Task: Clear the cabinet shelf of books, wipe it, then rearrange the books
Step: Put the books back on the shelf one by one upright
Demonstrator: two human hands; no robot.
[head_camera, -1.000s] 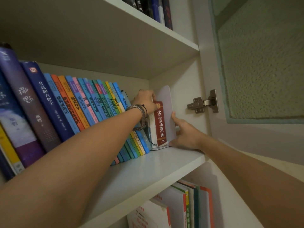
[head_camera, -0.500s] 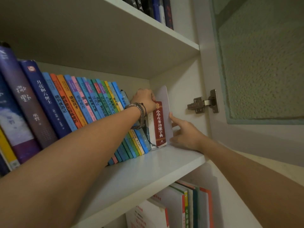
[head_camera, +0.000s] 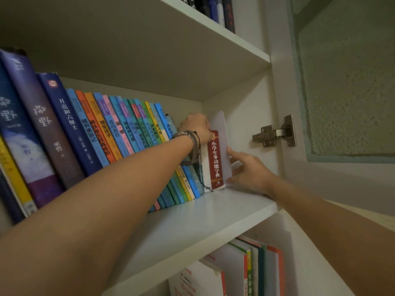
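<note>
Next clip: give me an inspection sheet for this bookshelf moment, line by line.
Surface: white shelf, front strip bare.
Job's things: row of books leaning left; red dictionary at right end against white bookend.
Clutter: nothing seen.
Hands: left hand curled over the top of the dictionary; right hand touching the bookend's outer face, fingers straight.
Cables: nothing seen.
Surroundings: door hinge, frosted glass door, books on shelves above and below.

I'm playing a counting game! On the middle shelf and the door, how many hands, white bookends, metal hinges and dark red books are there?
Hands: 2, the left hand and the right hand
White bookend: 1
Metal hinge: 1
Dark red book: 1
Total: 5
</note>
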